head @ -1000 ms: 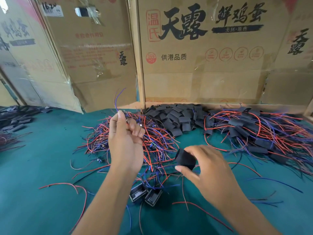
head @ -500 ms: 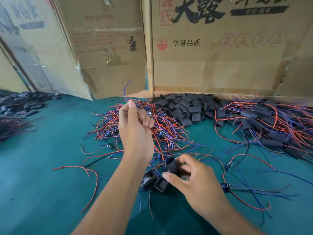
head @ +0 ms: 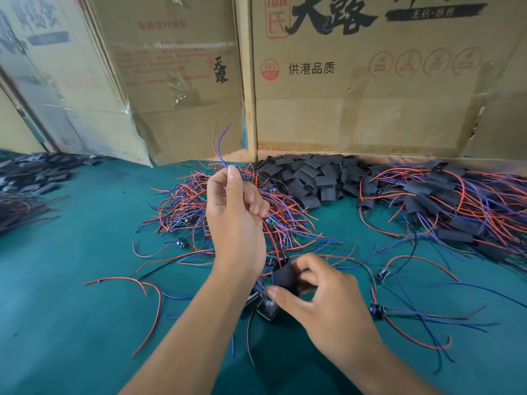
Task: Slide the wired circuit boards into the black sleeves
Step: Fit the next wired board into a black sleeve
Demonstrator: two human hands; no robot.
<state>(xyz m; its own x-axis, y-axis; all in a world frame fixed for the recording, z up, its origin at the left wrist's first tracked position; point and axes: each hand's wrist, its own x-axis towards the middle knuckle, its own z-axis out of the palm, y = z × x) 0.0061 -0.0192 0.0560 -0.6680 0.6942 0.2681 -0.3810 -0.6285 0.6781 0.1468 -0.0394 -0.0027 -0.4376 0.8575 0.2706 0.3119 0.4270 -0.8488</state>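
Pinching blue and red wires (head: pixel 225 155) mid-frame, the left hand (head: pixel 235 220) should lower their board, hidden from view, straight into the sleeve (head: pixel 285 276) that the right hand (head: pixel 319 295) grips at lower centre, mouth kept open.

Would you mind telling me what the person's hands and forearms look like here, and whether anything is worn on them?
Both are bare: the left hand and the right hand wear no gloves, rings or watch, and both forearms are uncovered as far as the frame's lower edge, with no sleeve in sight. The fingernails are short and unpainted.
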